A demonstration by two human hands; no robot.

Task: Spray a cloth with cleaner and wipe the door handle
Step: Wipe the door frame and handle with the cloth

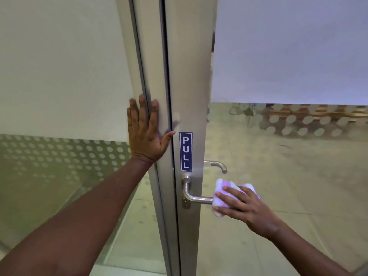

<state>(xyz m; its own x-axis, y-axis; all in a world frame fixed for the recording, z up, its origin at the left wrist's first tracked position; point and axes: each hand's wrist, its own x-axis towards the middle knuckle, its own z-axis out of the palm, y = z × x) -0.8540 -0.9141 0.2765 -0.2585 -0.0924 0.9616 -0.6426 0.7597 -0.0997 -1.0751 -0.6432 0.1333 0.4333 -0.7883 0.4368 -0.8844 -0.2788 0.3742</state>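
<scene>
The door handle [196,196] is a brushed-metal lever mounted on the aluminium door stile [189,86], with its round base just left of the right hand's fingertips and its horizontal bar running rightward into the cloth. The cloth [221,196], white with purple stripes, is folded around the free end of the lever and hides that end from view. The right hand [242,206] lies over the cloth with the arm entering from the lower right, wrist roughly straight, back of the hand toward the camera. Its fingers [229,197] are curled leftward across the cloth and clenched around it and the bar beneath; the thumb is out of sight under the hand. A keyhole cylinder [186,204] sits on the stile below the lever base, left of those fingertips. A blue PULL sign [185,151] is fixed vertically on the stile above the lever base. A second lever handle [216,166] shows through the glass, above the right fingers. The left hand [146,130] is pressed flat against the adjoining frame [139,56], palm down on the metal, fingers released and extended upward, thumb splayed right toward the sign. The left arm reaches up from the lower left, nearly straight. Frosted glass panels [59,66] with dot patterns lie left of the left fingers and above the right hand.
</scene>
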